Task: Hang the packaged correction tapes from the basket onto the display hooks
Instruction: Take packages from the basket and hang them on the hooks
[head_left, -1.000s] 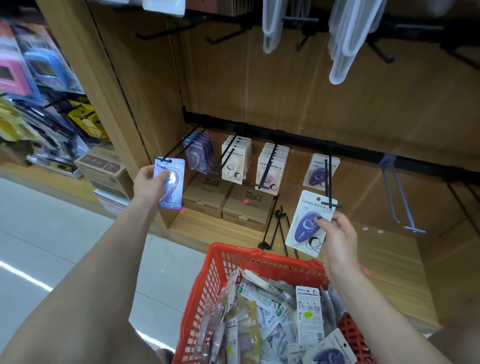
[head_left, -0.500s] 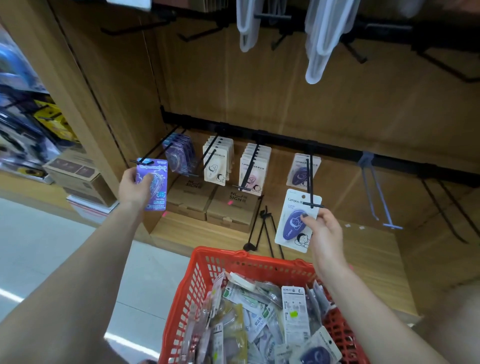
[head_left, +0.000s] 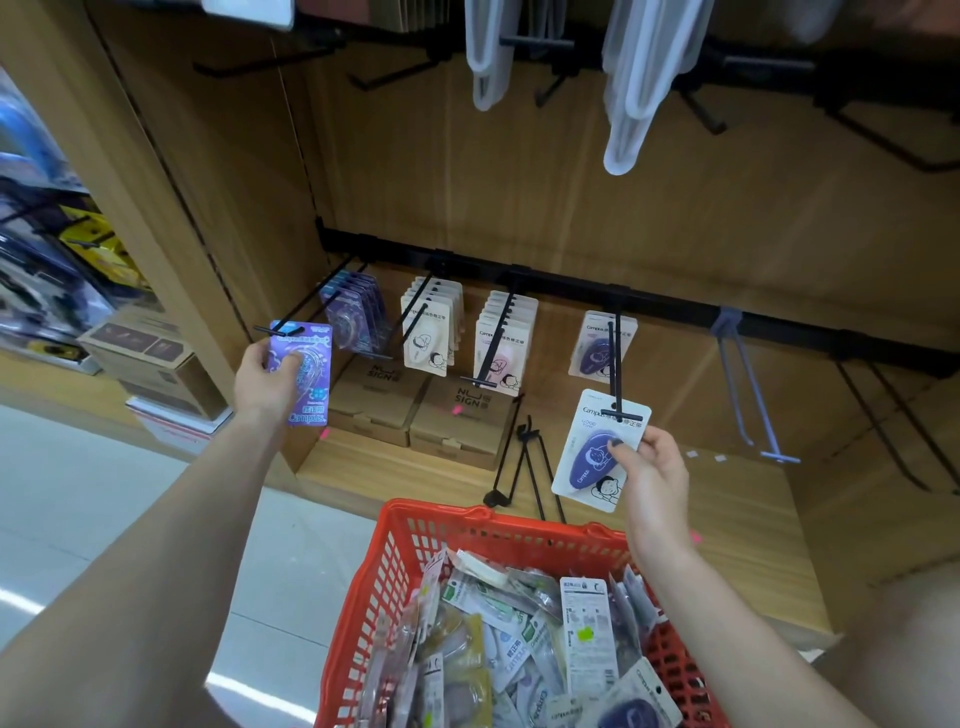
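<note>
My left hand (head_left: 267, 382) grips a purple packaged correction tape (head_left: 307, 374), its top hole at the tip of the leftmost black hook (head_left: 306, 306). My right hand (head_left: 652, 475) pinches a white card with a dark blue correction tape (head_left: 597, 449); the card's top hole sits on the tip of a black hook (head_left: 615, 358). Further back on that hook hangs another blue tape pack (head_left: 597, 345). A red basket (head_left: 415, 540) below holds several packaged tapes.
Purple packs (head_left: 356, 317), white packs (head_left: 428, 332) and pink packs (head_left: 501, 343) hang on hooks between my hands. Brown boxes (head_left: 415, 410) stand on the wooden shelf (head_left: 727, 519). An empty grey hook (head_left: 748, 395) and black hooks (head_left: 893, 426) lie to the right. Loose hooks (head_left: 524, 462) lean near the basket.
The right hand's card has slid onto the hook tip. The left hand's purple pack stays at the left hook's tip. The view has shifted slightly.
</note>
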